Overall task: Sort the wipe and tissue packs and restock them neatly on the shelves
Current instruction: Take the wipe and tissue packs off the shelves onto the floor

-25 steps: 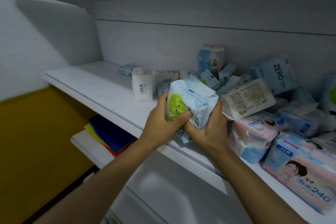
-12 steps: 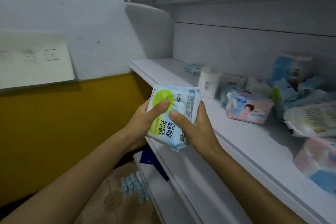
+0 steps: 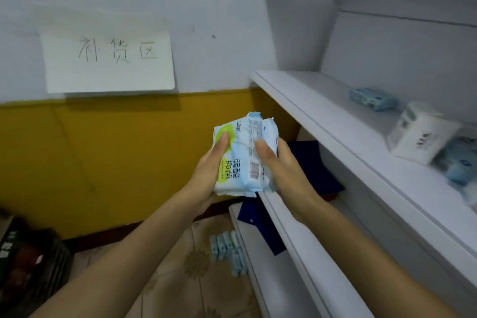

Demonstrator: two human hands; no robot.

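Note:
Both hands hold a light-blue wipe pack (image 3: 244, 155) with a green patch, in front of me and left of the white shelf unit. My left hand (image 3: 210, 165) grips its left side with the thumb on the green patch. My right hand (image 3: 277, 165) grips its right side, thumb over the barcode. On the upper shelf (image 3: 317, 108) lie a small blue tissue pack (image 3: 371, 98), a white pack (image 3: 420, 134) and a blurred blue pack (image 3: 458, 160).
A paper sign (image 3: 107, 57) with handwriting hangs on the wall above a yellow panel. Several small blue packs (image 3: 228, 248) stand on the tiled floor beside the lower shelf (image 3: 281, 279). Dark blue sheets (image 3: 309, 162) lie inside the unit. A dark crate (image 3: 28, 261) sits at lower left.
I have lifted the pack off the shelf pile and swung it left, away from the shelves; my view turned left, bringing the wall sign and floor into sight.

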